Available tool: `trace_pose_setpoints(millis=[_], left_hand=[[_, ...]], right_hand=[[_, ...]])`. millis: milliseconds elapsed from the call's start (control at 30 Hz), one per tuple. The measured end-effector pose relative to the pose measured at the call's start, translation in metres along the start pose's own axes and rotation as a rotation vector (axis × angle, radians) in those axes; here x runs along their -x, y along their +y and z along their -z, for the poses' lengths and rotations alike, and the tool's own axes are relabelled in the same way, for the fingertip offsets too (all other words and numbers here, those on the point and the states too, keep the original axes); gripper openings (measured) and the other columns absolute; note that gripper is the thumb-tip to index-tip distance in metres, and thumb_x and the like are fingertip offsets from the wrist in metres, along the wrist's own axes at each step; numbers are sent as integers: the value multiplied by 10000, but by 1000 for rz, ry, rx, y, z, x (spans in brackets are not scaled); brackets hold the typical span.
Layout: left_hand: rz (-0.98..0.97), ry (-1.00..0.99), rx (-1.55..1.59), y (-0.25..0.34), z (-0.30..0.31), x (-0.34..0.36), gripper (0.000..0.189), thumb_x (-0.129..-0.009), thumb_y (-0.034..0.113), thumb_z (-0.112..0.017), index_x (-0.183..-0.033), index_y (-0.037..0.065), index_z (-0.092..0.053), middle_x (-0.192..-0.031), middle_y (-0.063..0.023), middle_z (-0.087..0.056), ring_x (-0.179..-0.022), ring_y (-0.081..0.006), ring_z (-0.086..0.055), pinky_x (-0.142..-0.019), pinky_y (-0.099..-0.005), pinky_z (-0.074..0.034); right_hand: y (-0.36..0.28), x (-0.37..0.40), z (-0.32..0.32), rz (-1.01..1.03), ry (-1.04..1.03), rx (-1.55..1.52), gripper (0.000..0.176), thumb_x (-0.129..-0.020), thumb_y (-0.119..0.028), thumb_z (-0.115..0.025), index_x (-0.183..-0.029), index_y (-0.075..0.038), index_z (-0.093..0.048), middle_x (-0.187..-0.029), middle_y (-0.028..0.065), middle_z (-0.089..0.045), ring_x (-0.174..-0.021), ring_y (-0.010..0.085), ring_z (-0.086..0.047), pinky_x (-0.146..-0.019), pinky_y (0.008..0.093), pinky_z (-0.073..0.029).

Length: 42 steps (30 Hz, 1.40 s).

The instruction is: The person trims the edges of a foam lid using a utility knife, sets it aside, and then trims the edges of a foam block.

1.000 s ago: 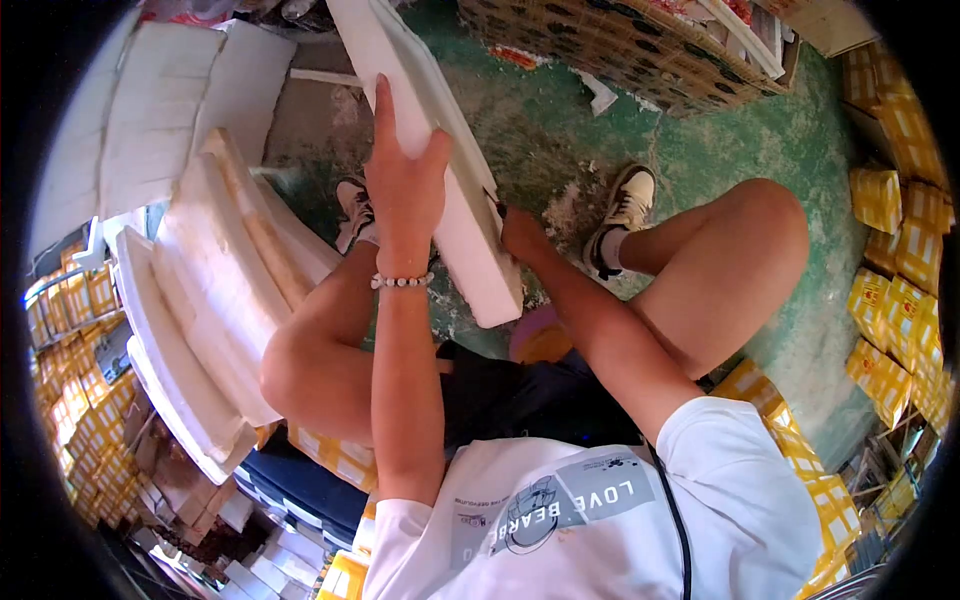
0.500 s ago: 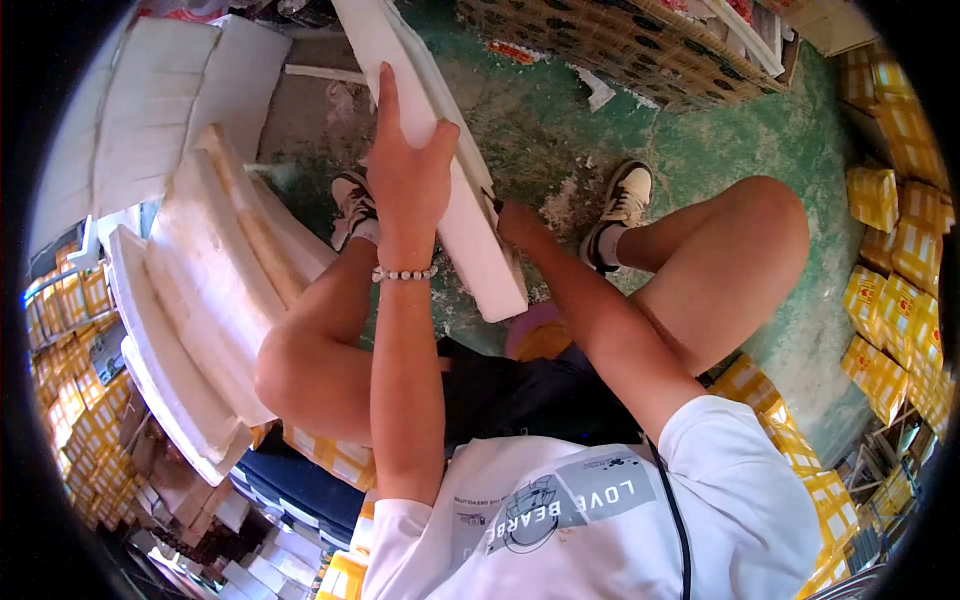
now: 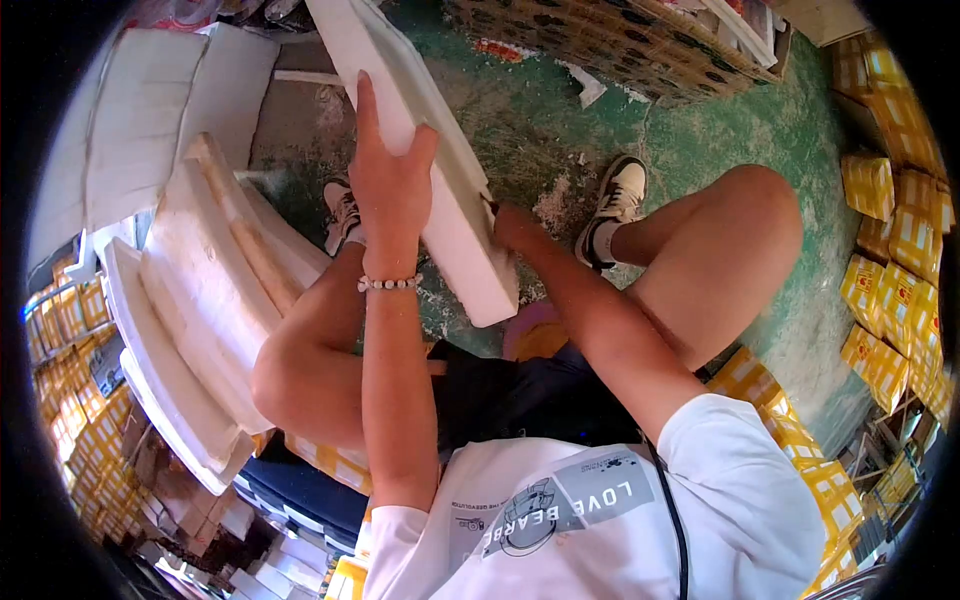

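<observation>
A long white foam slab (image 3: 455,235) leans out between my knees, its near end pointing down toward my lap. My left hand (image 3: 392,185) rests on the slab's broad face, index finger stretched along it and thumb apart, while the other fingers curl out of sight at its edge. At the slab's right edge is my right hand (image 3: 515,228), its fingers closed around a small, dark, thin tool (image 3: 489,201). The tool's tip touches the slab beside a stepped lip; most of it is hidden by the hand.
More white foam pieces (image 3: 200,260) stand at my left, beside my knee. A brown patterned carton (image 3: 620,45) sits ahead on the green floor (image 3: 720,125), where white scraps lie. Yellow-taped boxes (image 3: 895,290) are stacked at the right, with others at the far left.
The view has shifted a little, moving most things slightly left. My left hand and the slab have come slightly nearer to me. My right hand stays at the slab's edge.
</observation>
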<state>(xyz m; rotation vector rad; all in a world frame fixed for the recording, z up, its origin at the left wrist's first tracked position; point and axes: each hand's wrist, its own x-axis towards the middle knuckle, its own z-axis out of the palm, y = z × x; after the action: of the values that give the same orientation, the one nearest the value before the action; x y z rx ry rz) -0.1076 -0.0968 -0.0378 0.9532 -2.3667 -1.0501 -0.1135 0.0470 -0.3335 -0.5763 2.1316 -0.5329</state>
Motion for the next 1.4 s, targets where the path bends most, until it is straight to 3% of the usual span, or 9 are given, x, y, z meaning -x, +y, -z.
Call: trace_pose_setpoints(millis=[100, 167, 267, 633, 700, 767, 1167, 1267, 1400], left_hand=[[11, -22, 56, 1, 2, 4, 829, -899, 211, -640, -1645, 152, -282, -1172, -221, -720, -971, -347, -707, -882, -415, -541], [119, -47, 130, 4, 4, 4, 823, -907, 207, -638, -1646, 150, -280, -1184, -215, -715, -966, -334, -696, -891, -414, -537], [61, -22, 42, 0, 6, 3, 829, -898, 207, -637, -1645, 147, -281, -1170, -226, -712, -968, -343, -697, -893, -416, -537], [-6, 5, -25, 5, -13, -2, 856, -855, 261, -666, -1627, 128, -323, -1079, -252, -726, -940, -408, -710, -858, -461, -543], [-19, 24, -44, 5, -15, -1, 856, -852, 265, -670, -1626, 129, -329, -1058, -255, -727, -932, -411, -708, -853, -467, -544], [49, -39, 7, 10, -16, 1, 866, -849, 270, -676, -1629, 137, -325, -1055, -255, -726, -932, -411, -711, -846, -467, -547], [-3, -21, -18, 8, -10, 2, 844, -883, 241, -658, -1641, 162, -295, -1452, -267, -579, -1254, -420, -625, -1049, -453, -487], [-118, 49, -80, -2, -17, -1, 866, -871, 279, -670, -1641, 157, -292, -1146, -264, -722, -955, -419, -715, -867, -463, -551], [26, -23, -44, 7, -12, 0, 870, -869, 284, -667, -1641, 153, -289, -1139, -268, -722, -956, -423, -712, -881, -464, -546]], right_hand=[[18, -11, 10, 187, -362, 400, 279, -926, -202, -667, -931, 60, -762, -1054, 276, -736, -896, 398, -751, -810, 537, -600], [22, -28, 1, 65, -539, 427, 404, -785, -109, -799, -1103, 116, -692, -1076, 320, -704, -945, 424, -724, -804, 511, -582], [22, -8, -11, -19, -156, 255, 357, -773, -109, -805, -1052, 97, -719, -1006, 307, -726, -911, 409, -740, -811, 514, -585], [1, 12, 16, -108, -79, 10, 283, -743, -96, -779, -973, 66, -742, -935, 287, -739, -852, 400, -751, -787, 493, -595], [4, 15, 20, -157, -85, 37, 314, -741, -98, -779, -1012, 56, -752, -911, 279, -741, -819, 392, -751, -775, 485, -595], [9, 12, 33, 56, -402, 349, 314, -747, -96, -768, -1033, 34, -771, -878, 258, -744, -777, 385, -745, -755, 491, -589], [34, 6, 8, -72, -308, 204, 253, -766, -111, -786, -953, 60, -774, -932, 272, -739, -830, 392, -744, -756, 515, -581], [58, -12, -8, 179, -347, 430, 269, -742, -110, -806, -947, 61, -773, -936, 274, -739, -826, 399, -743, -764, 515, -584], [59, -26, -19, 141, -388, 363, 293, -721, -119, -823, -949, 59, -774, -935, 280, -736, -828, 398, -742, -761, 504, -587]])
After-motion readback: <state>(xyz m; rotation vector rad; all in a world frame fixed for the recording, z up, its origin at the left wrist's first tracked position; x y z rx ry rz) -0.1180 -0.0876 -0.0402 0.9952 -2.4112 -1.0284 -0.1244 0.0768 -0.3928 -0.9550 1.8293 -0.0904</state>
